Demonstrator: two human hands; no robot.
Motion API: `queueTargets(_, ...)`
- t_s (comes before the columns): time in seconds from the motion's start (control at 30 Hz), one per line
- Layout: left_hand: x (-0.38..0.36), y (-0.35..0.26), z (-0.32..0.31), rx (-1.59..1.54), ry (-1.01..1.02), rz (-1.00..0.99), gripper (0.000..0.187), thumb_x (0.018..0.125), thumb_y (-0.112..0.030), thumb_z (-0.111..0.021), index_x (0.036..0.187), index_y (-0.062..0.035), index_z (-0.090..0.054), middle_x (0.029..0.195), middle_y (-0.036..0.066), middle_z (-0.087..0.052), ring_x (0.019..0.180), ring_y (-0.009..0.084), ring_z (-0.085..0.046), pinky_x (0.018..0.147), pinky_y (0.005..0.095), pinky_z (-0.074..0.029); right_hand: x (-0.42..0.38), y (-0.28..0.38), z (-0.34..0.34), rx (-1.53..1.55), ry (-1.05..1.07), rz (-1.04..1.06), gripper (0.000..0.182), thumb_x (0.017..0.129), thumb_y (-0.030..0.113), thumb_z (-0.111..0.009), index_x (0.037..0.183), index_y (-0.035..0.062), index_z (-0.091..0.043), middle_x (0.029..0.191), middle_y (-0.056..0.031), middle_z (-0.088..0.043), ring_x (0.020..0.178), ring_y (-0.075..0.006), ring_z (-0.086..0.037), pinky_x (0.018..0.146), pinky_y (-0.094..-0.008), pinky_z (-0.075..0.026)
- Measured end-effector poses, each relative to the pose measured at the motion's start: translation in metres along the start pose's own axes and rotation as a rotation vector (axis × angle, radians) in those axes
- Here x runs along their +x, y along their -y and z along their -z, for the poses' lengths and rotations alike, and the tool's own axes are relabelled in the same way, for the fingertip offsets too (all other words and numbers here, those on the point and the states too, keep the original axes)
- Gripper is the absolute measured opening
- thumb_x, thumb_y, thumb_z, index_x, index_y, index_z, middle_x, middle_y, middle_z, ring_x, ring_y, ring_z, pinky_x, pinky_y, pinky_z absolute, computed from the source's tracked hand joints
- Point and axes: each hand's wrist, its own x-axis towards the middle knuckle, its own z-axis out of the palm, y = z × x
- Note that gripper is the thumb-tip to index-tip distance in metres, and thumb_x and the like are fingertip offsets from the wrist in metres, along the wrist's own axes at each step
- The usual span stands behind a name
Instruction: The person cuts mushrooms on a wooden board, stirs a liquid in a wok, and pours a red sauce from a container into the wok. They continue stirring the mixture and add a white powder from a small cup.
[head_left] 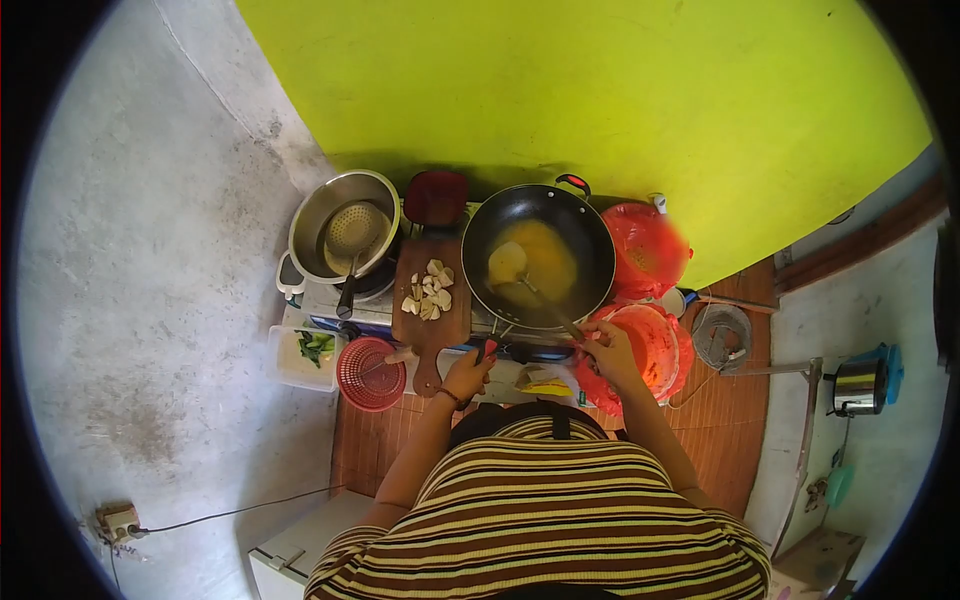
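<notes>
A black wok (590, 235) stands on the stove with yellowish liquid (545, 250) inside. My left hand (467, 377) is closed around the wok's black and red handle (487, 348) at the near side. In my right hand (609, 354) is the handle of a spatula (548, 303), which slants down into the wok. Its broad head rests in the liquid, toward the left of the wok. Left of the wok, a wooden cutting board (408, 335) carries several pale chopped pieces (433, 290).
A steel pot (300, 235) holding a skimmer (352, 230) stands at the left. Near it are a red basket (371, 400) and a tub of greens (283, 372). Red-lined buckets (683, 350) sit at the right. A yellow-green wall (600, 90) rises behind the stove.
</notes>
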Motion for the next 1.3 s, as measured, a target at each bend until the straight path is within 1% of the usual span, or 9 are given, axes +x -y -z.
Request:
queueTargets(0.23,-0.013,-0.019,-0.001,-0.166,0.059,0.071,0.019,0.092,-0.024,-0.054,0.094,-0.0063,-0.051,0.073,0.007,-0.059,0.051,0.0152,-0.061,0.044,0.0236,-0.045,0.027,-0.005,0.016,-0.559,-0.266,0.317,0.029,0.077,0.009,-0.061,0.106,0.0083,-0.06,0.068,-0.0111,-0.062,0.06,-0.0196,-0.061,0.058,-0.032,-0.045)
queueTargets(0.43,-0.004,-0.01,0.001,-0.09,0.068,0.028,0.023,0.09,-0.027,-0.058,0.089,-0.005,-0.049,0.066,0.006,-0.057,0.044,0.0134,-0.055,0.039,0.0252,-0.041,0.05,-0.005,0.015,-0.661,-0.411,0.482,0.025,0.078,0.007,-0.057,0.103,0.0076,-0.06,0.074,-0.0155,-0.062,0.067,-0.029,-0.061,0.065,-0.0376,-0.047)
queueTargets(0.53,0.0,-0.004,0.0,-0.113,0.057,0.018,0.021,0.09,-0.026,-0.057,0.09,-0.0061,-0.05,0.062,0.004,-0.053,0.042,0.0122,-0.051,0.039,0.0256,-0.04,0.058,-0.009,0.011,-0.618,-0.346,0.412,0.025,0.077,0.006,-0.059,0.102,0.0047,-0.059,0.074,-0.0156,-0.062,0.067,-0.0279,-0.061,0.065,-0.0369,-0.047)
queueTargets(0.63,-0.002,-0.006,-0.001,-0.147,0.064,0.019,0.019,0.091,-0.025,-0.056,0.089,-0.0064,-0.05,0.061,0.003,-0.05,0.041,0.0116,-0.048,0.039,0.0259,-0.039,0.061,-0.013,0.003,-0.581,-0.283,0.398,0.023,0.078,0.005,-0.06,0.101,0.0023,-0.058,0.07,-0.0129,-0.062,0.061,-0.0214,-0.06,0.06,-0.0334,-0.046)
queueTargets(0.83,-0.005,-0.009,0.0,-0.081,0.063,-0.012,0.017,0.091,-0.022,-0.056,0.092,-0.006,-0.051,0.062,0.003,-0.051,0.042,0.0114,-0.047,0.04,0.0267,-0.039,0.053,-0.01,-0.011,0.032,-0.009,-0.053,0.019,0.082,0.004,-0.059,0.101,0.0047,-0.057,0.061,-0.0066,-0.057,0.042,-0.0083,-0.046,0.039,-0.0223,-0.033)
queueTargets(0.97,-0.003,-0.008,0.0,-0.136,0.067,0.039,0.017,0.09,-0.021,-0.056,0.09,-0.0055,-0.05,0.062,0.002,-0.051,0.042,0.0116,-0.048,0.04,0.0265,-0.039,0.05,-0.019,-0.004,0.184,0.059,-0.084,0.021,0.083,0.003,-0.059,0.103,0.0056,-0.057,0.06,-0.0067,-0.056,0.041,-0.0074,-0.043,0.037,-0.0201,-0.031)
queueTargets(1.17,0.002,-0.001,0.002,-0.149,0.069,0.052,0.018,0.09,-0.023,-0.057,0.09,-0.0067,-0.049,0.062,0.002,-0.05,0.043,0.0118,-0.047,0.04,0.0265,-0.039,0.024,0.004,0.004,-0.018,-0.034,0.001,0.023,0.081,0.005,-0.061,0.104,0.0067,-0.06,0.061,-0.0032,-0.058,0.046,-0.0084,-0.048,0.041,-0.0213,-0.035)
queueTargets(1.27,0.0,-0.004,0.001,-0.116,0.059,0.051,0.018,0.09,-0.023,-0.057,0.09,-0.0072,-0.049,0.063,0.003,-0.05,0.043,0.0116,-0.046,0.04,0.0263,-0.039,0.039,-0.029,0.023,-0.325,-0.15,0.337,0.027,0.078,0.007,-0.063,0.104,0.0066,-0.06,0.064,-0.006,-0.06,0.052,-0.013,-0.055,0.048,-0.0261,-0.041)
queueTargets(1.3,0.0,-0.006,0.001,-0.123,0.056,0.053,0.018,0.089,-0.023,-0.058,0.09,-0.0071,-0.049,0.063,0.003,-0.05,0.043,0.0115,-0.046,0.04,0.0263,-0.039,0.037,-0.024,0.023,-0.424,-0.199,0.351,0.027,0.077,0.008,-0.062,0.104,0.0064,-0.06,0.067,-0.0085,-0.061,0.056,-0.0164,-0.057,0.052,-0.0287,-0.043)
